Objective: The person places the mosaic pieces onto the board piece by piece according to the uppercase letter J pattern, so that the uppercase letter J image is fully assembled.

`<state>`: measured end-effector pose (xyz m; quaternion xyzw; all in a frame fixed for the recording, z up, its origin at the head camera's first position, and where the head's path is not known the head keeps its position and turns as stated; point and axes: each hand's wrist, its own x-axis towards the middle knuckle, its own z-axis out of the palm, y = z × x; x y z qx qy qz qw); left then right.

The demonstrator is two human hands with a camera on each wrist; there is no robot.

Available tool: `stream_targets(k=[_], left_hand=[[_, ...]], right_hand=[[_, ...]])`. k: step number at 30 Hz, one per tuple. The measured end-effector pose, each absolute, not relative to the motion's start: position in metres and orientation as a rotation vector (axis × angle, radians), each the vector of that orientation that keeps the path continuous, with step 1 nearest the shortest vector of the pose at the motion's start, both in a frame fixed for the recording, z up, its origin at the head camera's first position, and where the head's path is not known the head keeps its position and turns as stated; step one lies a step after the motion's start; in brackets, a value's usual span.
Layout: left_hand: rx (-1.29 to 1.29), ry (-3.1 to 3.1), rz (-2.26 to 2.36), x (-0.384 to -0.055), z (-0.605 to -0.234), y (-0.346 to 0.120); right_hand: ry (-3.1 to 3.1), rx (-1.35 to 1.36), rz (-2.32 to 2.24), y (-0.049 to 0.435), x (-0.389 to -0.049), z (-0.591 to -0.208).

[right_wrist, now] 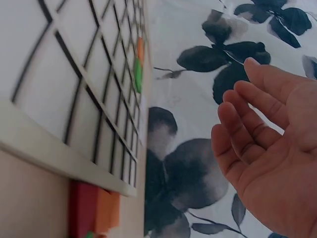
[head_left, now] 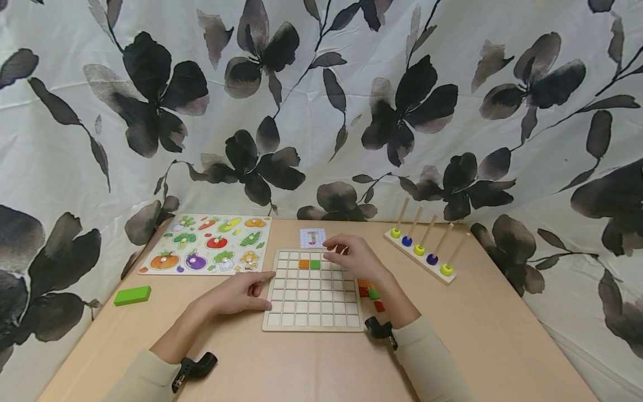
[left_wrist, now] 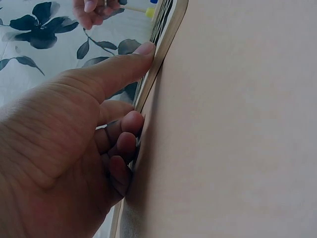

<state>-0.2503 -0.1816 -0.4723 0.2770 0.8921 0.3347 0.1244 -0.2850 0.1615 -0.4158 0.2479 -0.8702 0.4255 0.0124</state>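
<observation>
A pale wooden grid board (head_left: 313,328) lies on the table. An orange tile (head_left: 304,263) and a green tile (head_left: 315,264) sit side by side in its upper rows. My left hand (head_left: 236,293) touches the board's left edge with thumb and index finger; the left wrist view shows that hand (left_wrist: 64,134) with its other fingers bent beside the edge. Above the upper right of the board hovers my right hand (head_left: 354,257). In the right wrist view, this hand (right_wrist: 267,144) has loosely bent fingers with nothing between them. Just behind the board lies a small pattern card (head_left: 312,238).
Loose coloured tiles (head_left: 374,293) lie right of the board, partly hidden by the right arm. A peg stand (head_left: 419,254) with yellow and blue beads stands back right. On the left are a vegetable picture board (head_left: 231,230) and a green block (head_left: 132,296). A floral cloth (head_left: 321,128) hangs behind.
</observation>
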Motion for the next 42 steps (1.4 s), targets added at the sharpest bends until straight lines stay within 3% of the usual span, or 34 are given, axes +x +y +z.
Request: stream_targets(k=[30, 42], left_hand=[[0.794, 2.604, 0.967, -0.251, -0.473, -0.182], [0.779, 2.596, 0.970, -0.251, -0.473, -0.182]], right_hand=[[-2.771, 0.746, 1.319, 0.220, -0.303, -0.425], [-2.969, 0.622, 1.273, 0.233, -0.303, -0.430]])
